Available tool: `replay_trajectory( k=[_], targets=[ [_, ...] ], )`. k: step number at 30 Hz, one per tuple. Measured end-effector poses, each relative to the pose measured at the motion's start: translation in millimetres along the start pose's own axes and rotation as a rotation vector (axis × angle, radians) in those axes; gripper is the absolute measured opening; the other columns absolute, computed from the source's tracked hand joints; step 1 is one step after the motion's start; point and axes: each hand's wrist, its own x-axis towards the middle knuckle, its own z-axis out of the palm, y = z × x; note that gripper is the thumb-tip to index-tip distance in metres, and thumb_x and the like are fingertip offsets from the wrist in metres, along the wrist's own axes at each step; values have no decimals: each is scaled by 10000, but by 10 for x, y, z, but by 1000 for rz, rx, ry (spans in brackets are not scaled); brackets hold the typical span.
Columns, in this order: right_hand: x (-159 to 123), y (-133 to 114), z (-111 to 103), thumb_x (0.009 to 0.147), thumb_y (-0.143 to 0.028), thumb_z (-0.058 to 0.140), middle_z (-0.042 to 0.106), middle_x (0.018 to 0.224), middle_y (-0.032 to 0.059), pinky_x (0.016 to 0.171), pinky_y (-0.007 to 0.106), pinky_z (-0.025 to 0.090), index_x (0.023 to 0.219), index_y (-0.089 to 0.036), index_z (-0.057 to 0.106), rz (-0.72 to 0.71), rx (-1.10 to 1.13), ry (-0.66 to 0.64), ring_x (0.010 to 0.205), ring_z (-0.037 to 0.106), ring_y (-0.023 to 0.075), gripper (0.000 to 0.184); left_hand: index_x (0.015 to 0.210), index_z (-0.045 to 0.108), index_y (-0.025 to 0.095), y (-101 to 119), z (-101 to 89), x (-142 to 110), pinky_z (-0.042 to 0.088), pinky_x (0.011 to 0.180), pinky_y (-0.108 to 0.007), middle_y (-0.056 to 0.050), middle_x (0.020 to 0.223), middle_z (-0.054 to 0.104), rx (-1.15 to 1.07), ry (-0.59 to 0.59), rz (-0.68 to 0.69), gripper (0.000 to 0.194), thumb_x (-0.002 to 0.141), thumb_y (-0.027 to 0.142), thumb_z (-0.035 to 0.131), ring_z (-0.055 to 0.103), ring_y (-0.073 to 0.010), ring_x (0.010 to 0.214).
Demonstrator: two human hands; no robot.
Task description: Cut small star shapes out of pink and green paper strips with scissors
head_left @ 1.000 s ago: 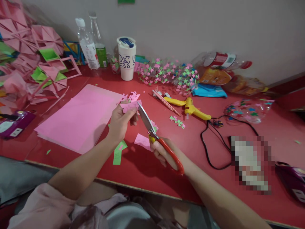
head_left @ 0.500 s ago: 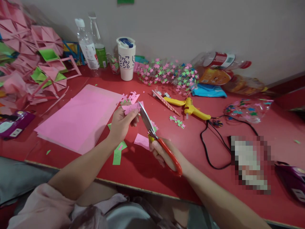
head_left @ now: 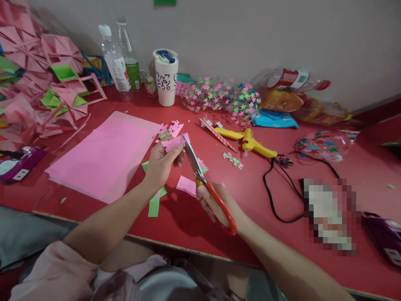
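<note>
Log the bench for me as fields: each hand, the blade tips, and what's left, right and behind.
Left hand: holds small pink paper piece
Right hand: holds red-handled scissors
Blade tips: at the piece's right edge; contact unclear
Left: pink paper sheets
Right: yellow glue gun, pink and green paper stars
Behind: white lidded tumbler

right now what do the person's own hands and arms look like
The left hand and right hand are ungloved, forearms bare, no watch visible. A loose, pale pink sleeve covers the left upper arm; no sleeve shows on the right.
</note>
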Motion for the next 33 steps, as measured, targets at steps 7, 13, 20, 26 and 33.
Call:
replay_trajectory(
  k=[7, 13, 20, 26, 33],
  targets=[
    [-7, -7, -7, 841, -667, 457, 370, 471, -79, 342, 197, 296, 662, -214, 396, -35, -60, 26, 348, 349, 60, 491, 720, 523, 195, 7, -1, -2, 411, 437, -178, 55, 536, 559, 6, -1, 2, 138, 821, 266, 584, 502, -54, 454],
    [-11, -11, -8, 829, -691, 448, 365, 473, -75, 354, 212, 280, 655, -220, 377, -52, -90, 41, 363, 325, 61, 507, 719, 525, 195, 10, -6, -8, 416, 444, -180, 55, 543, 554, 10, 0, -2, 146, 817, 281, 589, 501, -53, 459],
    [0, -15, -39, 819, -679, 466, 371, 482, -64, 377, 226, 285, 648, -224, 361, -50, -121, 61, 392, 340, 75, 497, 718, 534, 187, 17, -13, 10, 399, 429, -179, 61, 531, 568, -36, 37, -26, 144, 796, 280, 611, 494, -47, 429],
    [6, -13, -46, 839, -647, 466, 367, 476, -68, 367, 219, 261, 646, -224, 354, -53, -126, 69, 382, 331, 68, 477, 666, 518, 183, 34, -43, 70, 373, 411, -175, 49, 527, 577, -138, 104, -106, 176, 801, 267, 595, 486, -41, 413],
    [17, -4, -25, 818, -641, 516, 374, 474, -73, 366, 217, 259, 645, -229, 340, -40, -108, 79, 378, 329, 64, 480, 645, 551, 171, 49, -11, 58, 382, 407, -193, 22, 541, 587, -134, 33, -190, 229, 788, 339, 612, 494, -50, 413]
  ],
)
